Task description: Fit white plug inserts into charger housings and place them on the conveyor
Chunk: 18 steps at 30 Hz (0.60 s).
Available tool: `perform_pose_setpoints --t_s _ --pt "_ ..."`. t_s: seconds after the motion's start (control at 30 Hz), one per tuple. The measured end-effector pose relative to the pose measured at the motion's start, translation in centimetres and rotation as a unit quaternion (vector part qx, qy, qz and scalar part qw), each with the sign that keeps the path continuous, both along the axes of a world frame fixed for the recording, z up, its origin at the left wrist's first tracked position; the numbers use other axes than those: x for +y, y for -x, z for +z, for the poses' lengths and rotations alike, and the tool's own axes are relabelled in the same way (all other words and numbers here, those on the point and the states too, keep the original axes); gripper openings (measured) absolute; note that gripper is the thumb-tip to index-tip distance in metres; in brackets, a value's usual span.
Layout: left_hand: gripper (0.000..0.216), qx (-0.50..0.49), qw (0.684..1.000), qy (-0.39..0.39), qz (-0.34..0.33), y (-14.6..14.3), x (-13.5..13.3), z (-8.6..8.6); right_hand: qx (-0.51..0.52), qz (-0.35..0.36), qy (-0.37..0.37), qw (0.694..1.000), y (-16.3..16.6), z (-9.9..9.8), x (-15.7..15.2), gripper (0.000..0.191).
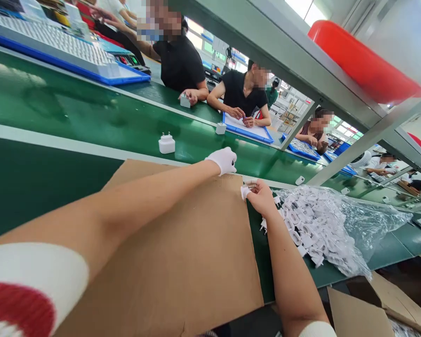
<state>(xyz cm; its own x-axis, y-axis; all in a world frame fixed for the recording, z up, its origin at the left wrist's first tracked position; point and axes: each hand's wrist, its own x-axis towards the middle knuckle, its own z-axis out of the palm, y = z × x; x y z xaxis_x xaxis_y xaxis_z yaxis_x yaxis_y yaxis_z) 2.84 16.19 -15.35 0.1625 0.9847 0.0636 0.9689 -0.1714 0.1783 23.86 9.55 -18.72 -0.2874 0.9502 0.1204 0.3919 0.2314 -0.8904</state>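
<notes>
My left hand (224,160), in a white glove, reaches across to the far edge of the cardboard sheet (192,248). Its fingers are closed, and a small dark spot shows at them; what they hold is unclear. To the right, my right hand (260,196) is curled at the sheet's right edge. White material covers its thumb tip, and I cannot make out what lies in its fingers. Close beside that hand, a heap of white plastic charger parts (307,224) spills from a clear plastic bag (368,224).
A white plug adapter (167,143) stands on the green conveyor belt (126,126), with another white piece (221,128) farther along. Opposite, several people work at blue trays (249,128). Overhead, a metal shelf frame (266,42) carries a red bin (361,61). Cardboard (358,309) lies lower right.
</notes>
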Motion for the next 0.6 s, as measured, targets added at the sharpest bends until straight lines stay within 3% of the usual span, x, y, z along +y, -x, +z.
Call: perform_pose_setpoints --t_s 0.13,0.23,0.37,0.5,0.6 --pt "0.054 0.022 1.000 0.007 0.006 0.3 -4.5 -0.4 0.012 0.011 0.030 0.999 0.5 -0.2 -0.1 0.033" --pt "0.059 0.006 0.999 0.032 0.003 0.1 -7.3 -1.1 -0.081 -0.002 -0.002 0.997 0.6 -0.4 -0.4 0.028" --pt "0.049 -0.086 0.996 0.038 0.001 0.5 -8.6 -2.6 -0.187 0.000 -0.016 0.982 0.5 -0.5 -0.4 0.014" --pt "0.036 -0.201 0.979 0.036 0.009 1.1 -8.6 -4.0 -0.036 -0.036 0.073 0.996 0.4 -0.3 0.0 0.022" --pt "0.039 -0.266 0.962 0.061 0.018 1.3 -8.5 -4.7 0.122 -0.039 0.157 0.979 0.5 0.0 0.1 0.036"
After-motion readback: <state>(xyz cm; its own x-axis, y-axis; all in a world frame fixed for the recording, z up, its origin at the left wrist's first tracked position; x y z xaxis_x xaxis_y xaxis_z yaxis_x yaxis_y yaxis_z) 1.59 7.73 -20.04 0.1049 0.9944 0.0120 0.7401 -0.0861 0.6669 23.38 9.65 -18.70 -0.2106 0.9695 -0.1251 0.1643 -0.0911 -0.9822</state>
